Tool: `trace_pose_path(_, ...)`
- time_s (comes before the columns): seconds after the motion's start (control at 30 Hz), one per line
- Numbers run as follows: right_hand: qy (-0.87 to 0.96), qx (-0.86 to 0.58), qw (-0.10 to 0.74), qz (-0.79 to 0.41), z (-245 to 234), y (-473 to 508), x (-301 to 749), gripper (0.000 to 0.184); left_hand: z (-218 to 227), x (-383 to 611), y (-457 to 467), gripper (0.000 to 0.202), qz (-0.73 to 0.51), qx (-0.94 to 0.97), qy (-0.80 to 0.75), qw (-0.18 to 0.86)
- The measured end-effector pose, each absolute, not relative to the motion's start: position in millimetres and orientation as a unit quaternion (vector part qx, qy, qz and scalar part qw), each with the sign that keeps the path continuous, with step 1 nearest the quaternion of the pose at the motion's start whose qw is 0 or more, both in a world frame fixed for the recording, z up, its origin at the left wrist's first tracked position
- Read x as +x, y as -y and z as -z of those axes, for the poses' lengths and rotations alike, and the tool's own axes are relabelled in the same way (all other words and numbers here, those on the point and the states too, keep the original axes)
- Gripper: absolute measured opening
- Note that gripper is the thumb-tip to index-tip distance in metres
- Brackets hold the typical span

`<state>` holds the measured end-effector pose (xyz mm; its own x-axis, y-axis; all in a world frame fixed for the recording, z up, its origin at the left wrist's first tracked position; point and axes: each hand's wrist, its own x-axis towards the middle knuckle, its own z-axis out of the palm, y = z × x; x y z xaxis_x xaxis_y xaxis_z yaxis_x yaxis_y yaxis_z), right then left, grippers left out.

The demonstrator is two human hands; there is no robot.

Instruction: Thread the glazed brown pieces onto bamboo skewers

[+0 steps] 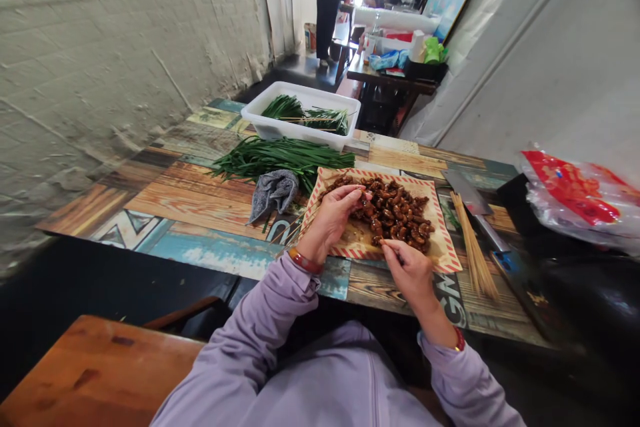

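Brown, glossy, sauce-coated pieces (400,210), which look like marinated meat, are heaped on a tray (447,240) lined with paper with a red-striped border. My left hand (340,210) is over the left part of the heap, thumb and fingers pinched together on something small that I cannot make out. At the heap's near edge, my right hand (410,270) pinches a thin tan tip that looks like a bamboo skewer; most of it is hidden. A bundle of bamboo skewers (473,247) lies right of the tray. Several thin sticks poke out at the tray's left edge.
Left of the tray lie a grey cloth (273,193) and long green chives (275,157). Behind stands a white tub (300,130) with more greens. A cleaver (467,190) and plastic bags (585,193) are at right. Two people are in the background beside another table (395,83).
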<state>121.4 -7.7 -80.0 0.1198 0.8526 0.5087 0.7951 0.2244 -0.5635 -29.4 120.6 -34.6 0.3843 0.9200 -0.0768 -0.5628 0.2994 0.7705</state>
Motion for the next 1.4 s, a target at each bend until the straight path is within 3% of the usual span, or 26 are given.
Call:
trace_pose_path(0.4,0.641,-0.621,0.447,-0.064,74,11,119,0.019,38,-29,-127,0.039,-0.492,0.315,-0.251,0.772)
trace_pose_path(0.67,0.626,-0.631,0.455,-0.054,73,10,118,0.02,38,-25,-114,0.029,-0.4,0.392,-0.236,0.794)
trace_pose_path(0.97,0.634,-0.625,0.453,-0.049,72,9,119,0.02,38,-26,-114,0.035,-0.405,0.346,-0.2,0.822)
trace_pose_path(1.4,0.639,-0.627,0.445,-0.038,72,10,118,0.018,38,-26,-114,0.023,-0.404,0.351,-0.207,0.819)
